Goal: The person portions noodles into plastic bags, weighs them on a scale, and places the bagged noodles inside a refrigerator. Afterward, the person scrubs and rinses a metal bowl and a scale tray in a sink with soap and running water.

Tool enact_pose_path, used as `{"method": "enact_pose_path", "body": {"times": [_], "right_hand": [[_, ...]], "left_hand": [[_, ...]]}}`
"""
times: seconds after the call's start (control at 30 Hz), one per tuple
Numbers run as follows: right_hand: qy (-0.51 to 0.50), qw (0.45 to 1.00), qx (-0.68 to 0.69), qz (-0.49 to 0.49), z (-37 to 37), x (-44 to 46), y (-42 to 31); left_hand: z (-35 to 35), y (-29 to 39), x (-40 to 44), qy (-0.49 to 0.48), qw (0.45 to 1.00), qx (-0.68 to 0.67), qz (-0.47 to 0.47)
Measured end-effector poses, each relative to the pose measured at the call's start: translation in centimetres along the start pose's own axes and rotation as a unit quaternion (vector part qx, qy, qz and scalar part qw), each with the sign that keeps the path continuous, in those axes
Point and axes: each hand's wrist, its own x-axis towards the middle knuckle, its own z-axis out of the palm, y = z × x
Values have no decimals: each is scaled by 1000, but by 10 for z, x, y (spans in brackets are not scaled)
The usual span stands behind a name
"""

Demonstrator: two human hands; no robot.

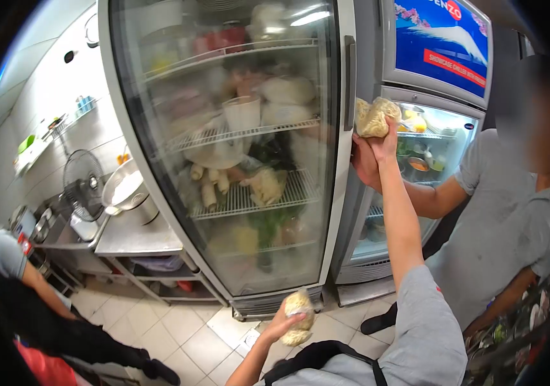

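My left hand (281, 323) is low, near my body, with its fingers wrapped round a clear plastic bag of pale yellow noodles (299, 316). My right arm is stretched out ahead, and my right hand (387, 143) grips more bagged noodles (372, 118) beside the edge of the tall glass-door fridge (347, 161). A co-worker's hand (366, 164) is just below and behind mine, by the fridge's door edge; whether it touches my hand or the bags I cannot tell. The fridge door appears closed, its glass fogged.
A smaller showcase chiller (378, 231) stands at the right, with the co-worker (493, 212) in front of it. At the left are a steel table (140, 235), a large pot (136, 199), a fan (83, 177) and another person (43, 289). Tiled floor (185, 331) lies below.
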Motion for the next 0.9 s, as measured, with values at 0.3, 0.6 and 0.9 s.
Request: {"method": "enact_pose_path", "body": {"times": [0.3,0.6,0.9], "right_hand": [[-35,984,-124,123,21,28,-7],[-70,982,-34,170,15,36,-2],[-123,984,44,122,13,31,-3]], "left_hand": [[30,-31,-82,209,976,-29,47],[101,-32,-90,223,973,-35,35],[160,-18,10,164,982,-31,85]]}}
